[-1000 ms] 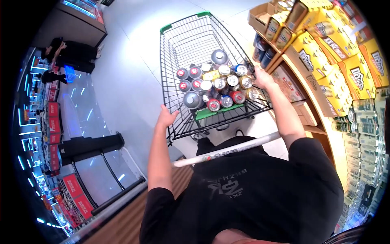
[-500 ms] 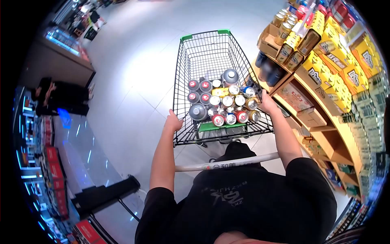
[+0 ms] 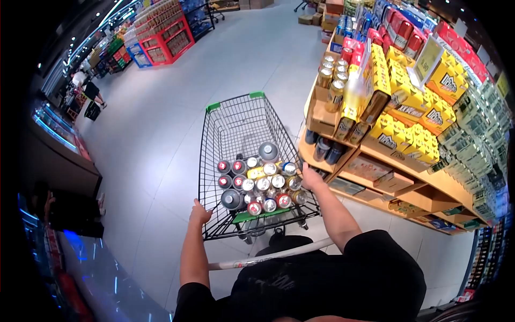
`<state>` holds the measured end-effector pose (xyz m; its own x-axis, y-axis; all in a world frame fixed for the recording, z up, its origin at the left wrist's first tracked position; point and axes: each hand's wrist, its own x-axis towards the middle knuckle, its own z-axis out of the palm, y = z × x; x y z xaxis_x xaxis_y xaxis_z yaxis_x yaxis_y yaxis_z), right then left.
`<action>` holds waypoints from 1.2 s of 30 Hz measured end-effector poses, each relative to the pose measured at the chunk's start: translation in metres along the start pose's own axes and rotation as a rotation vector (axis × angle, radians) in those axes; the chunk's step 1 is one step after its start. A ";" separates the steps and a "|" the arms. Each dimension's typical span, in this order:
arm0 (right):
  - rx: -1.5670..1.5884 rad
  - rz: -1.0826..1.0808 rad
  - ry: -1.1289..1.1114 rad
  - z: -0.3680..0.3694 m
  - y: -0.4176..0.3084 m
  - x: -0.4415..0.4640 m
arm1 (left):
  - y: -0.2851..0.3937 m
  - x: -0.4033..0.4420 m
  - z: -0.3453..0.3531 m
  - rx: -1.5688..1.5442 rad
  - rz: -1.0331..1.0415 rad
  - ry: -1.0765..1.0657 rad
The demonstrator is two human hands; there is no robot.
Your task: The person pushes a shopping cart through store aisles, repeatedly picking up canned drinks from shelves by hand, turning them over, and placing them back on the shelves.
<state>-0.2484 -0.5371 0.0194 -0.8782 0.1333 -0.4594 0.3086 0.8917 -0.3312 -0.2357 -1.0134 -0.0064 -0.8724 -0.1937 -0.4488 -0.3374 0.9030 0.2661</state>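
A black wire shopping cart (image 3: pixel 236 126) with green corner caps stands in front of my body. My left hand (image 3: pixel 200 212) is closed around its left side rim. On the opposite side, my right hand (image 3: pixel 311 177) grips the right rim, close to the wooden shelf. Toward the near end of the basket stand several drink cans (image 3: pixel 262 184) and dark bottles with red caps (image 3: pixel 238 167). Two larger grey bottles (image 3: pixel 267 151) are among them. The white push handle (image 3: pixel 271 257) crosses in front of my torso, with neither hand on it.
A wooden display shelf (image 3: pixel 370 201) stacked with yellow drink cartons (image 3: pixel 407 134) runs close along the right. Ahead at left is a red display stand (image 3: pixel 174 45). A person in dark clothes (image 3: pixel 72 214) is at left, another person (image 3: pixel 88 88) farther off. Tiled floor (image 3: pixel 155 150) lies ahead.
My view has tilted up, showing more of the store ahead. The cart and both hands appear lower and further left in view. Both hands keep their places on the rims.
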 end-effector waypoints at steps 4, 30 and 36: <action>0.011 0.015 -0.011 -0.020 -0.019 0.026 | 0.019 0.040 -0.029 0.009 0.004 -0.005; -0.009 0.323 0.036 -0.066 -0.110 0.171 | 0.122 0.302 -0.177 0.188 0.150 -0.179; 0.177 0.280 0.081 -0.083 -0.121 0.188 | 0.154 0.331 -0.207 0.256 0.150 -0.218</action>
<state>-0.4810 -0.5843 0.0414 -0.7746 0.4027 -0.4877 0.5942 0.7277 -0.3427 -0.6498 -1.0183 0.0626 -0.8001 0.0095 -0.5998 -0.0879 0.9872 0.1329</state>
